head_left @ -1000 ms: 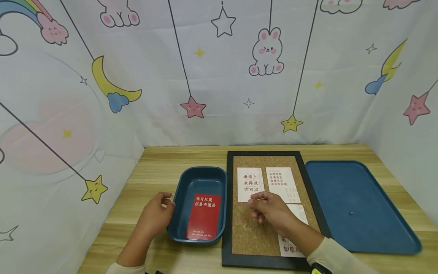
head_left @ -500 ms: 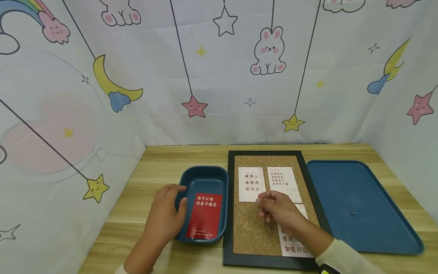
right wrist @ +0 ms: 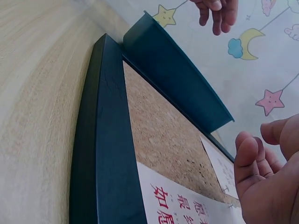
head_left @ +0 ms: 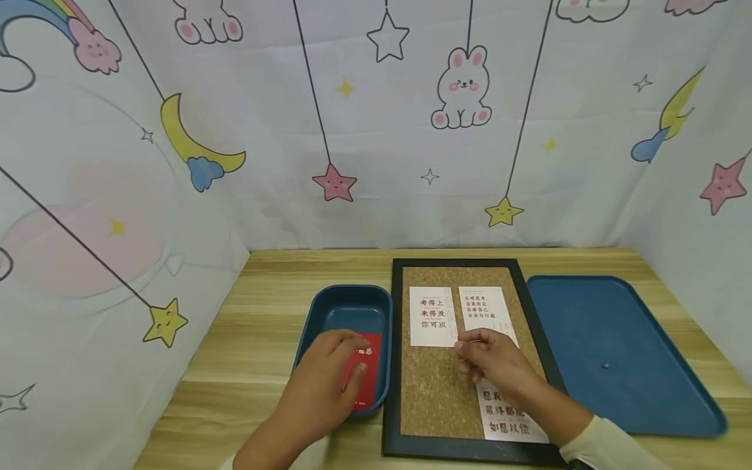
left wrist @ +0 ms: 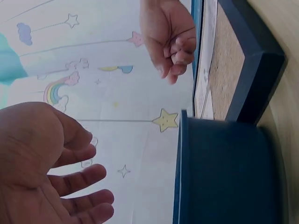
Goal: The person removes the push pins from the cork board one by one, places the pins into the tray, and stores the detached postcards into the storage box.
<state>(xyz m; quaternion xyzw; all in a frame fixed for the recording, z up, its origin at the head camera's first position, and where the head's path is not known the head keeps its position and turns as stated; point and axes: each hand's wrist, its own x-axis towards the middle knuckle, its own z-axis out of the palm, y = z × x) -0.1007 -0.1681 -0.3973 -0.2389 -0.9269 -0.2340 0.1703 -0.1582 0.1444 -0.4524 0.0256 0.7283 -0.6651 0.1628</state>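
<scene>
Since a second ago my left hand point(head_left: 329, 382) has come off the outer rim of the small blue bin point(head_left: 346, 305) and now hangs over its inside, fingers spread and loosely extended, gripping nothing; the fingertips cover the near part of the red card point(head_left: 367, 372) lying flat on the bin floor, though I cannot tell whether they touch it. My right hand point(head_left: 490, 359) has drifted slightly right over the cork board point(head_left: 431, 391), fingers curled inward with thumb and forefinger tips close together; I cannot tell if anything is pinched. Beyond its fingertips lie two white cards point(head_left: 433, 316), a third point(head_left: 508, 418) sits under the wrist. Right of that hand rests a blue tray point(head_left: 611, 326) on the worktop point(head_left: 264, 313)
</scene>
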